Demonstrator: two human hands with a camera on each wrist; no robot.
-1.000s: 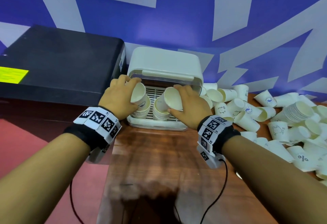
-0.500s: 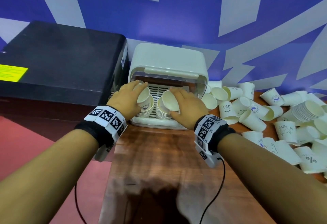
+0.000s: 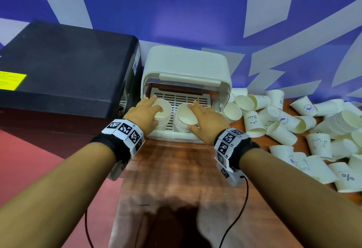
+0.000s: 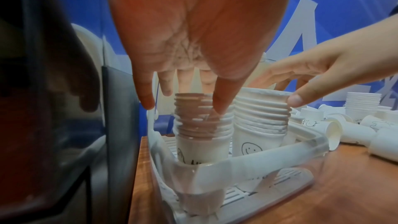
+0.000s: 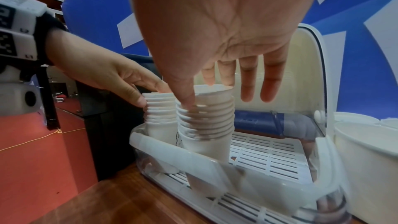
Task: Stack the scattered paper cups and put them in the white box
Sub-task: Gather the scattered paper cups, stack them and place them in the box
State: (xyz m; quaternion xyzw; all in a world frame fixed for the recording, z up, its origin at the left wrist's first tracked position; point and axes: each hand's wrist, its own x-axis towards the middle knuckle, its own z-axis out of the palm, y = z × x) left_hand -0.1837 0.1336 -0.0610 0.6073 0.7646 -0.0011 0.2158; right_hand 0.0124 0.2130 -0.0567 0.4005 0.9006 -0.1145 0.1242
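Observation:
The white box (image 3: 186, 65) stands with its lid up at the back of the wooden table. Two stacks of paper cups stand upright on its slatted floor, close side by side. Over the left stack (image 3: 162, 114) (image 4: 202, 122) hangs my left hand (image 3: 156, 102), fingers straight and spread, its thumb touching the upper rims. My right hand (image 3: 193, 114) (image 5: 206, 91) is spread over the right stack (image 3: 185, 120) (image 5: 206, 118); only its thumb and one fingertip touch the top cups. The box's clear front wall (image 4: 247, 157) hides the bases of the stacks.
A large black case (image 3: 64, 67) sits tight against the box's left side. Right of the box lie several loose paper cups (image 3: 284, 128) and one tipped-over stack (image 3: 344, 120). Bare wooden table (image 3: 176, 169) lies in front of the box, red floor to the left.
Both hands came down with their stacks, which now stand on the box floor. The fingers, curled round the top cups earlier, have straightened and spread.

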